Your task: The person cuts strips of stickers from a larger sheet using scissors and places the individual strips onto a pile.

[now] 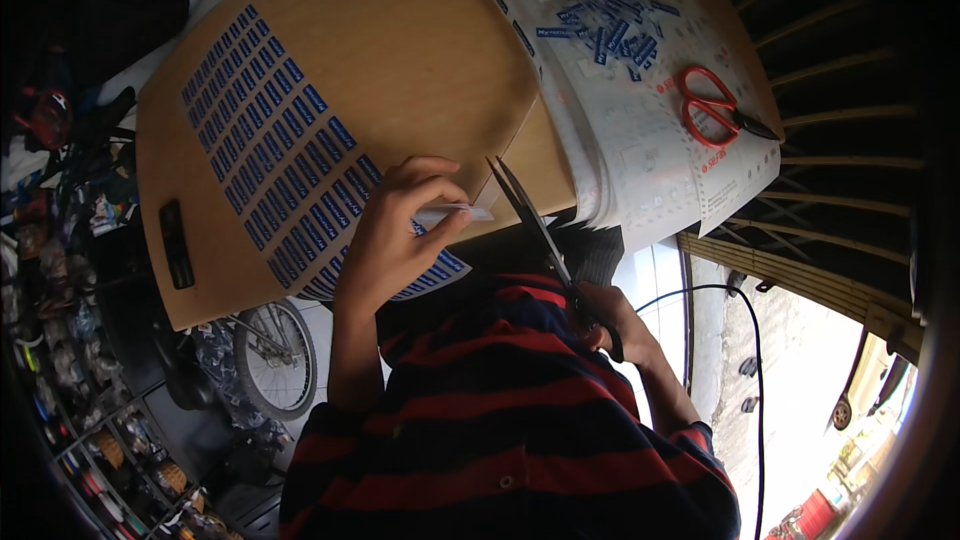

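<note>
My left hand (392, 230) is over the near edge of the table, pinching a small pale strip (478, 213) between thumb and fingertips. Dark-bladed scissors (532, 210) are gripped in my right hand (612, 316), their blades pointing up and a little apart, just right of the strip and not touching it. Beneath and beyond my left hand lies a sheet of blue labels (270, 130) in rows, its near end hanging past the table edge. My left hand and forearm cover part of that sheet.
White printed sheets (640, 155) cover the table's right side, bearing a heap of cut blue labels (610, 15) and red-handled scissors (710, 108). A dark phone-like object (176, 244) rests on the wooden table (400, 50) at left. Below are a bicycle wheel (275, 360) and a black cable (757, 390).
</note>
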Demonstrator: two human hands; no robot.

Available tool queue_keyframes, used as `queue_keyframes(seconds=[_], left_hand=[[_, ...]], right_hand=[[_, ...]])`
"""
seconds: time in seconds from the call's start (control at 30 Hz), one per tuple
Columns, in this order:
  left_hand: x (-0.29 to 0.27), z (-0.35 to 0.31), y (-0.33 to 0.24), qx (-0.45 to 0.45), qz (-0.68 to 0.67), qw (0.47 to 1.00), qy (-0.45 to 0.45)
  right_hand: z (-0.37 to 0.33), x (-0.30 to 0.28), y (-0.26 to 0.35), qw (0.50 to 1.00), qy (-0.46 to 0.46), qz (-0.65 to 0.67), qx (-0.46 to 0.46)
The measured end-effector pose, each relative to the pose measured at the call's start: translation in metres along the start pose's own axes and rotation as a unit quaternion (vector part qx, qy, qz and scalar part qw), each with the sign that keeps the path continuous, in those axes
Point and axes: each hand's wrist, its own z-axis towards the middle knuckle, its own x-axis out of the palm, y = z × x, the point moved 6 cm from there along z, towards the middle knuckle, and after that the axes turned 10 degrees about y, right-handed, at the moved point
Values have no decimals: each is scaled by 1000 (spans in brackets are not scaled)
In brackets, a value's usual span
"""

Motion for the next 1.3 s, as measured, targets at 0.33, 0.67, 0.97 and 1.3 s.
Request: queue_keyframes(seconds=[0.33,0.67,0.97,1.3], left_hand=[[7,9,22,-78,-93,988,-98],[18,-12,11,-128,-86,984,-89],[52,-3,-2,-18,119,975,-187],[67,-9,-20,-8,103,973,-204]], right_hand=[[-13,-15,-4,999,-18,-38,25],[-14,-22,-5,998,-1,-36,44],[-12,-18,-17,999,-2,18,40],[-7,-17,-33,999,27,11,22]])
